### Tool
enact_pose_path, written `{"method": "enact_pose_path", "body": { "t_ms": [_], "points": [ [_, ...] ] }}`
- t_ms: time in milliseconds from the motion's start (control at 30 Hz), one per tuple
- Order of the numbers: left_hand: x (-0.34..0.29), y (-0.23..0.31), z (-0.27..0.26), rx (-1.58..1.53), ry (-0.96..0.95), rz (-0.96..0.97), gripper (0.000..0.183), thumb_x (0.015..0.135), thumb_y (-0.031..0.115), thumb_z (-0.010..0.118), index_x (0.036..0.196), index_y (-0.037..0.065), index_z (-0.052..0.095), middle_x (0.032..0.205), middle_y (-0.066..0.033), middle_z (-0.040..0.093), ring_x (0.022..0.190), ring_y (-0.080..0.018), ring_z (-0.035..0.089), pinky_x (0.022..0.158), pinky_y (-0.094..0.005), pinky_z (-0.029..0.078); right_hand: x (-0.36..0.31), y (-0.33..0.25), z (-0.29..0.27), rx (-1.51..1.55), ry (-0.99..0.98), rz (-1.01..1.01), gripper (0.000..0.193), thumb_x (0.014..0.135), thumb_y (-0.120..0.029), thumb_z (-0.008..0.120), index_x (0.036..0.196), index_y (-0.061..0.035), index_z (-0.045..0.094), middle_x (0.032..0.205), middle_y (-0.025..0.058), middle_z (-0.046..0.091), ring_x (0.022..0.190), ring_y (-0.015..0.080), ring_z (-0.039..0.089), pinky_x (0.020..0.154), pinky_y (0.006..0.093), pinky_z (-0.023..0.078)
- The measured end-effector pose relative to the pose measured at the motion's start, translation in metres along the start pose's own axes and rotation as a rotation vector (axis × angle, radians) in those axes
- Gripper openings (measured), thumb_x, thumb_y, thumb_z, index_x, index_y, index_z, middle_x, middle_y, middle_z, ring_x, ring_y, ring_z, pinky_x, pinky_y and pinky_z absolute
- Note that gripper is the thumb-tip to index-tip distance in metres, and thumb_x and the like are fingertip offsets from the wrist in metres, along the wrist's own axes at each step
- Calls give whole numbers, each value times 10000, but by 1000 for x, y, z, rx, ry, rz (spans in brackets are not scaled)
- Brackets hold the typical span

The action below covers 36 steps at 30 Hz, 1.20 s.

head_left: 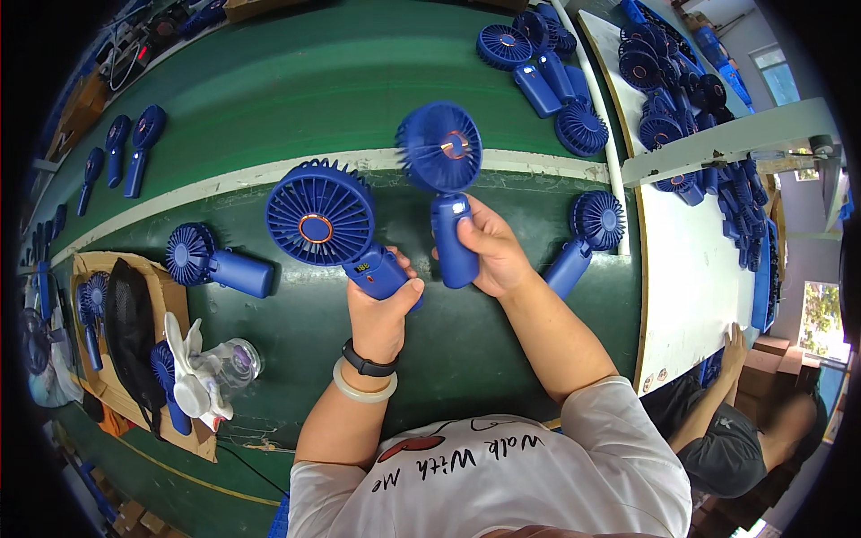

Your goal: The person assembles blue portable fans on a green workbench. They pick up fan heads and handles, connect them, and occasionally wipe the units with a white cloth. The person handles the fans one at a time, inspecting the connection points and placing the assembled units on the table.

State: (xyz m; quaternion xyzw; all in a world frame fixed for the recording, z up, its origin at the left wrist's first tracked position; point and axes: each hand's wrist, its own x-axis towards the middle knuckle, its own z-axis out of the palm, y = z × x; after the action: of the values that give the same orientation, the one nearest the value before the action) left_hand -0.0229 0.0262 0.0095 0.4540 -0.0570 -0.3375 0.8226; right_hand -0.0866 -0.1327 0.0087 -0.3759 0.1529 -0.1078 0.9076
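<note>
My left hand (387, 309) is closed round the handle of a blue handheld fan (321, 213). Its round grille with a copper-coloured ring faces up, and a small lit display shows on the handle. In my right hand (498, 251) is a second blue handheld fan (456, 249), held upright by its handle, the thumb on its front. The head of that one looks smeared. Both are above the green table. On the table, one blue fan (240, 272) lies left of my hands and another (571, 266) lies beside my right forearm.
Several fans (538, 90) lie at the back right, and several more (134, 148) at the back left. At left, a cardboard tray (179, 309) holds fans and a black pouch; a clear jar (240, 359) lies beside it. A co-worker (726, 439) sits by the white table (686, 296).
</note>
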Motion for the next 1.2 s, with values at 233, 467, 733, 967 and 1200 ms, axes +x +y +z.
{"method": "enact_pose_path", "body": {
  "t_ms": [233,467,733,967,1200],
  "points": [
    [-1,-1,1,19,12,12,444,704,-82,645,1085,58,467,958,-61,522,861,-164,538,778,-313,458,0,-5,8,-157,137,-119,474,857,-159,639,1256,-22,423,1062,103,592,908,185,615,817,312,497],
    [-1,0,0,28,5,2,438,710,-80,639,1088,56,463,957,-62,523,856,-159,537,781,-312,460,2,-8,7,-109,178,-114,379,828,-70,625,1178,-16,492,1038,125,625,934,217,632,841,332,492],
    [-1,1,2,-3,10,-24,443,706,-81,638,1091,57,468,961,-62,530,862,-159,544,775,-306,467,4,-8,3,-112,155,-127,386,811,-55,633,1167,-7,494,1045,129,626,951,217,625,868,338,479],
    [0,-1,1,-33,-15,-28,434,721,-54,629,1108,54,463,961,-67,525,859,-164,539,771,-319,469,3,-9,3,-117,164,-141,392,819,-42,625,1186,-11,491,1074,153,621,978,243,622,881,356,483],
    [-1,-1,-5,-50,-119,-54,545,734,28,634,1235,54,421,1134,-119,522,1058,-230,525,890,-365,448,1,-6,3,-114,161,-147,373,839,-74,630,1182,-26,492,1083,141,612,984,232,613,876,355,487]
  ]
}}
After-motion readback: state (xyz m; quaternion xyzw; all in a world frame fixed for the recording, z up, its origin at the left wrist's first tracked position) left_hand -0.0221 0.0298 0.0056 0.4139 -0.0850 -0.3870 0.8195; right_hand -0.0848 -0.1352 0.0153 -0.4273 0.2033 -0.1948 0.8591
